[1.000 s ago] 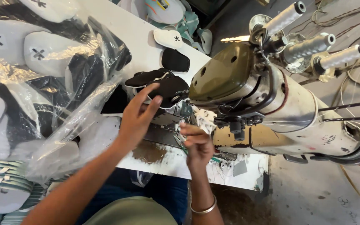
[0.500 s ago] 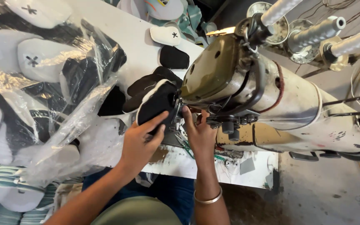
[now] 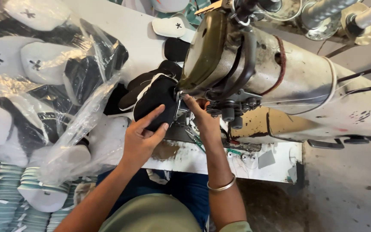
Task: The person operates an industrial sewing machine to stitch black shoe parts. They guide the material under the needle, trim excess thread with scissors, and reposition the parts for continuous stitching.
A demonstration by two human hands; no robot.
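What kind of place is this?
Probably a sewing workshop, perhaps for shoe parts: a big sewing machine, thread spools on top, and bags of cut pieces.

Matt black cloth shoe upper (image 3: pixel 157 101) beside the worn, scuffed, painted-metal sewing machine (image 3: pixel 280 81); left of it, crinkled glossy clear plastic bag (image 3: pixel 61 99); polished metal bangle (image 3: pixel 222 186).

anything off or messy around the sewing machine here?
Somewhat. The sewing machine body is chipped and grimy, and the white table edge near the right hand is stained brown and littered with thread scraps. The left hand holds a black fabric piece that looks intact.
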